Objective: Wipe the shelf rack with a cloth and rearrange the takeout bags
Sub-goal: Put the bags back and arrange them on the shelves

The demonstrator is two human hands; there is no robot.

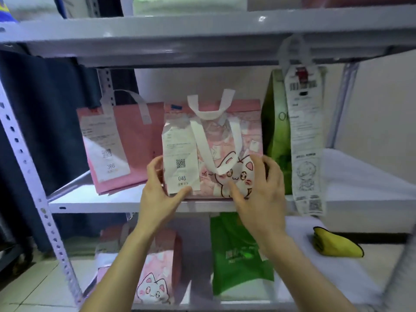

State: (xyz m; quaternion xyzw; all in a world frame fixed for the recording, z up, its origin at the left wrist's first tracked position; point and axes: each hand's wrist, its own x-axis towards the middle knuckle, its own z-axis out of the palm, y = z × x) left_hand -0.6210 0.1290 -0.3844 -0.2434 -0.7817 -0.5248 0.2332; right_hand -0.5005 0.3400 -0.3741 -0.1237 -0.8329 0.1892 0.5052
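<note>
A pink cat-print takeout bag (227, 136) with white handles and a receipt numbered 046 stands at the front of the middle shelf (90, 202). My left hand (161, 188) grips its lower left corner, thumb on the receipt's bottom edge. Its lower right corner is held by my right hand (258, 188), fingers curled round the side and thumb on the cat print. A plain pink bag (128, 149) with receipt 366 stands to the left. To the right is a green bag (278, 136) with a long hanging receipt (305, 140). A folded yellow cloth (335, 244) lies on the bottom shelf at the right.
Another pink cat bag (157, 282) and a green bag (238, 257) stand on the bottom shelf. The upper shelf board (202, 37) overhangs the bags. A perforated grey upright (33, 176) runs down the left; dark fabric hangs behind it.
</note>
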